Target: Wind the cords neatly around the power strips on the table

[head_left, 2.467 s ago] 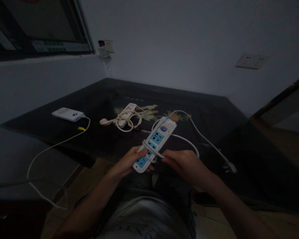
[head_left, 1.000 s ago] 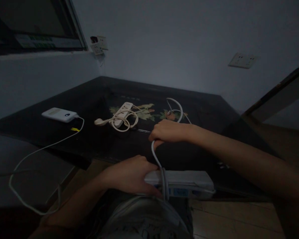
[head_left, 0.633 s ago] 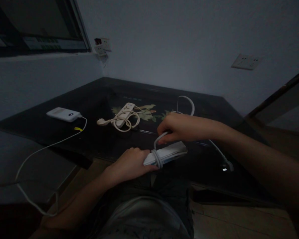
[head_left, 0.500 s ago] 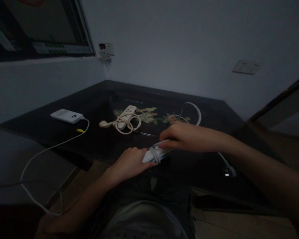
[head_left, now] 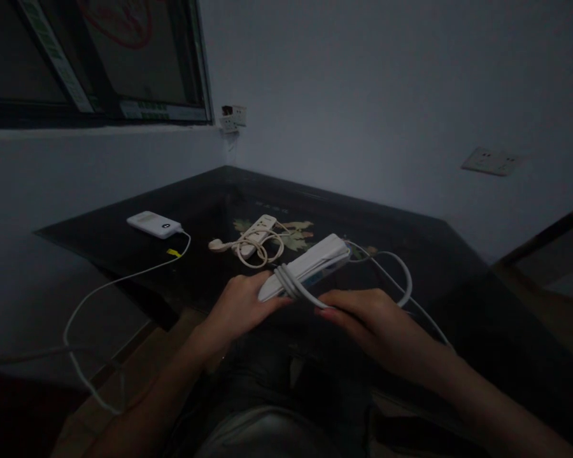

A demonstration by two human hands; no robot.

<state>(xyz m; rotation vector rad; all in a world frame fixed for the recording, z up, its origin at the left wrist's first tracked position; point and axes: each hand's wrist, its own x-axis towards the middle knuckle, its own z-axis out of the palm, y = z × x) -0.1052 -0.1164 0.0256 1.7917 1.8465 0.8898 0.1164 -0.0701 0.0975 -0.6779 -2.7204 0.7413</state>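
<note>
My left hand [head_left: 246, 305] is closed round the near end of a white power strip [head_left: 318, 257], held tilted above the dark table with its blue socket face turned toward the lower right. Several turns of its grey-white power cord [head_left: 289, 280] wrap the strip close to my left fingers. In a pinch, my right hand [head_left: 363, 318] grips the cord just right of the strip and holds it taut. From behind that hand the cord loops back past the strip's far end, and a length runs off to the right. The plug is hidden behind my right arm.
On the dark table [head_left: 191, 210] lies a smaller white power strip [head_left: 262, 232] with its cord coiled over it. A white power bank-like device [head_left: 153, 224] sits at the left, its cable hanging over the edge. Wall sockets [head_left: 491, 161] are behind.
The cord has gone round the strip while the strip was turned in my left hand. My right hand has come from above the strip down to its right side, still gripping the cord.
</note>
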